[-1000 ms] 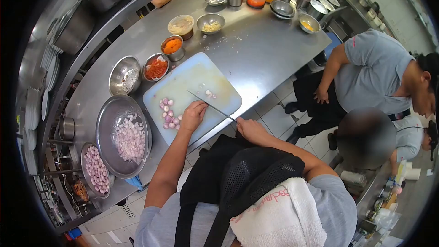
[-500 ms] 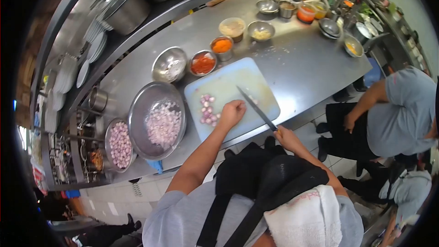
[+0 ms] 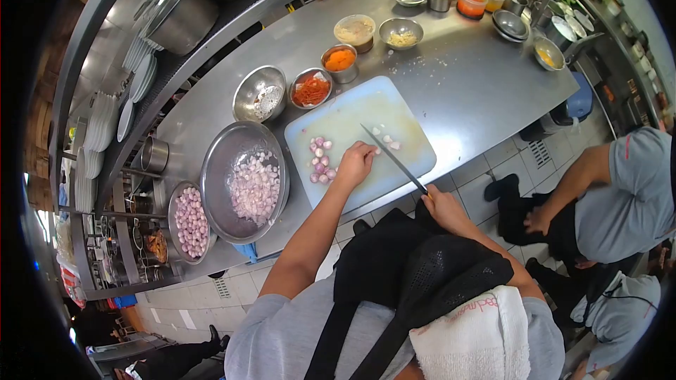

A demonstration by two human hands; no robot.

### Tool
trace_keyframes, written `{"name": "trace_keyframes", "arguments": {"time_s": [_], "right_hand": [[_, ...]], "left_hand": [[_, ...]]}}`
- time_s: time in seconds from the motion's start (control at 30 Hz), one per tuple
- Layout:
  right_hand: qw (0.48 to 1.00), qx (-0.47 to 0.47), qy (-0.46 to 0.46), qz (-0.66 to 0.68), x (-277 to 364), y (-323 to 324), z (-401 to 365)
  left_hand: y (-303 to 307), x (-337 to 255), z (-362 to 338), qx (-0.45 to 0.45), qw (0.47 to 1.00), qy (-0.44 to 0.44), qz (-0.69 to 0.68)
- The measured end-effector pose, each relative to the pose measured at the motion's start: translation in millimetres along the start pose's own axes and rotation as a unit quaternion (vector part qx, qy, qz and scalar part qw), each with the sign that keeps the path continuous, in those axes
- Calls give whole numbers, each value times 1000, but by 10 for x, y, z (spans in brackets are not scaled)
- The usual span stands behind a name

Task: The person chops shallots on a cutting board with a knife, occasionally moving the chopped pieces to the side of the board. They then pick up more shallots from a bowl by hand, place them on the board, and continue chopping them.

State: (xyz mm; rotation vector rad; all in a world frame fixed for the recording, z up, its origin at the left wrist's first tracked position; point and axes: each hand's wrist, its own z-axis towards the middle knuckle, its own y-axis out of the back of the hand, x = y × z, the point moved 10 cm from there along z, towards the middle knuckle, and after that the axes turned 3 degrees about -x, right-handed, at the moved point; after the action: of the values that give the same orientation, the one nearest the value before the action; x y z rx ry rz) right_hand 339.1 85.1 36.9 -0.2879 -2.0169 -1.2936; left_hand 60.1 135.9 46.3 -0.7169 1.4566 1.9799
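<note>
On a pale blue cutting board (image 3: pixel 345 114), my left hand (image 3: pixel 356 163) is closed with its fingertips on a small peeled shallot (image 3: pixel 377 150), mostly covered by the fingers. My right hand (image 3: pixel 439 205) grips the handle of a long kitchen knife (image 3: pixel 396 160), its blade slanting across the board just right of my left fingers. Several pale cut shallot pieces (image 3: pixel 393 145) lie beyond the blade. To the left of my left hand sits a loose group of whole peeled shallots (image 3: pixel 320 160).
Left of the board stand a large steel bowl (image 3: pixel 211 162) of cut shallots and a smaller bowl (image 3: pixel 191 224) of whole ones. Behind are bowls of red strips (image 3: pixel 311 89), orange food (image 3: pixel 340 60) and chopped pale bits (image 3: pixel 402 39). A co-worker (image 3: pixel 620 197) stands at the right.
My view has shifted slightly. The knife stays in my right hand, its blade now closer to my left fingertips. The pale pieces beyond the blade show more plainly.
</note>
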Motion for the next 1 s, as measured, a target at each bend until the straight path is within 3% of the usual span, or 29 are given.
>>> {"name": "trace_keyframes", "arguments": {"time_s": [0.27,0.33,0.47,0.53,0.87,1.0], "right_hand": [[999,15,10,49,-4,-52,-81],[998,16,4,67,19,-52,-87],[996,37,1,86,38,-70,-105],[996,38,1,85,53,-97,-128],[993,57,2,101,143,-92,-146],[999,13,-14,37,20,-90,-145]], "left_hand": [[-44,-55,41,2,999,-27,23],[-78,70,13,27,999,43,-19],[21,38,-13,-6,998,54,-37],[-2,-119,-18,17,997,-69,29],[84,-25,-83,-12,999,-30,-14],[159,-44,-112,-14,997,-76,-7]]}}
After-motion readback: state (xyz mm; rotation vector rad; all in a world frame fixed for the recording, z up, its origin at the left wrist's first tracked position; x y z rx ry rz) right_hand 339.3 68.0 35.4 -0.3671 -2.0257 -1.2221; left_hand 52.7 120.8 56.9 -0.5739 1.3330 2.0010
